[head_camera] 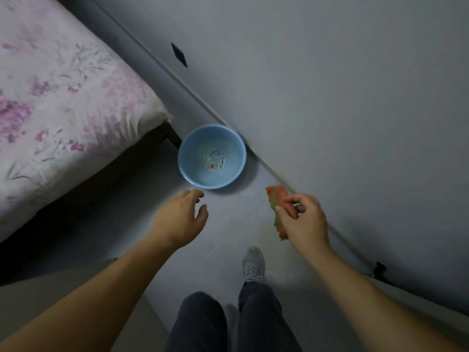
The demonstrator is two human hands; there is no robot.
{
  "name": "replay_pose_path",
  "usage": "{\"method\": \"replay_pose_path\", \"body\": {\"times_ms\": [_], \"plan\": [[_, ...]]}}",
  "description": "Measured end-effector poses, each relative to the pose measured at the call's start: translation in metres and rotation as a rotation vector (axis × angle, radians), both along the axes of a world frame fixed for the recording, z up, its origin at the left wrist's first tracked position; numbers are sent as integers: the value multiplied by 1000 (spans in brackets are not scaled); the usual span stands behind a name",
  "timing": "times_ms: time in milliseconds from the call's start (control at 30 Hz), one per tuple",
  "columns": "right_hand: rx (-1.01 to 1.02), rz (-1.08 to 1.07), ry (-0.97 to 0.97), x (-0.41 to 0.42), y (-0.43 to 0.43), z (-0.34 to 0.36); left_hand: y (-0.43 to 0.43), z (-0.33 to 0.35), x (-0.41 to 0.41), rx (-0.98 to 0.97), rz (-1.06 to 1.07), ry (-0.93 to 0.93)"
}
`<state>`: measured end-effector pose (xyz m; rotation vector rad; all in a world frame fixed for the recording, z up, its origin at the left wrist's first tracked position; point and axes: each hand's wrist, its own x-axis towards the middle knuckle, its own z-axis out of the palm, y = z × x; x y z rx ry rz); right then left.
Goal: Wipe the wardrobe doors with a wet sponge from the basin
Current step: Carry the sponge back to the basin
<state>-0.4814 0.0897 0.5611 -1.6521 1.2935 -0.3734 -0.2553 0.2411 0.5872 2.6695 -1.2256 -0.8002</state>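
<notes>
My right hand pinching sponge beside basin; left hand hovering, fingers apart. Thin pinch risking sponge dropping outside basin.

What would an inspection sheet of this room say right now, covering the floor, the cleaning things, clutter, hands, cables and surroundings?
Surface: grey floor; looks dry where it shows.
Job's things: blue basin stands on the floor at the foot of the wardrobe doors, with what looks like shallow water inside; orange and green sponge is out of the basin.
Clutter: nothing seen.
Hands: left hand is open, fingers relaxed, reaching toward the basin, empty; right hand pinches the sponge near the doors.
Cables: nothing seen.
Surroundings: bed with floral cover to the left; dark handle on a door; the person's grey shoe below.
</notes>
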Motion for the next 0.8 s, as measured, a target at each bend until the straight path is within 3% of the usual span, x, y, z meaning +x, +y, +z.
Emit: {"method": "replay_pose_path", "body": {"times_ms": [200,500,800], "plan": [[69,-20,71,97,-28,-96,-35,-86,97,97,-99,9],[144,-234,116,211,-36,-235,-94,-241,220,132,-311,99],[115,-326,122,263,-37,-428,-150,-426,250,56,-285,309]]}}
